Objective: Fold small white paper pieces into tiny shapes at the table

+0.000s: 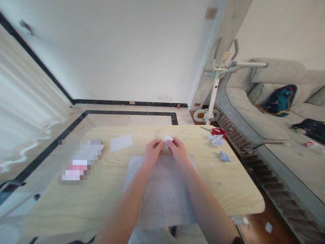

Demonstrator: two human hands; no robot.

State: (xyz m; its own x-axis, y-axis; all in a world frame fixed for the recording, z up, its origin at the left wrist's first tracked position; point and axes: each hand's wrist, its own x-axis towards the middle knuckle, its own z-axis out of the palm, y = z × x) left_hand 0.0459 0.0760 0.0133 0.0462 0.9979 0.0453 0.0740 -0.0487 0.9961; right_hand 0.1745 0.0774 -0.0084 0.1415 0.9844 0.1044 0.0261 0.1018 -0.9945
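Between my two hands is a small piece of white paper [167,138], which looks folded. My left hand [153,151] pinches its left side and my right hand [178,149] pinches its right side, with the fingertips close together. Both hands are over the far edge of a large printed sheet [166,200] lying on the wooden table [106,200]. To the left of my hands lies a flat white sheet of paper [121,143]. The fingers hide part of the held paper.
Red-handled scissors [218,132] lie at the far right of the table beside folded paper pieces [216,140] and a bluish folded paper [225,156]. A blurred-out item [81,159] is on the left. A grey sofa [266,125] stands to the right.
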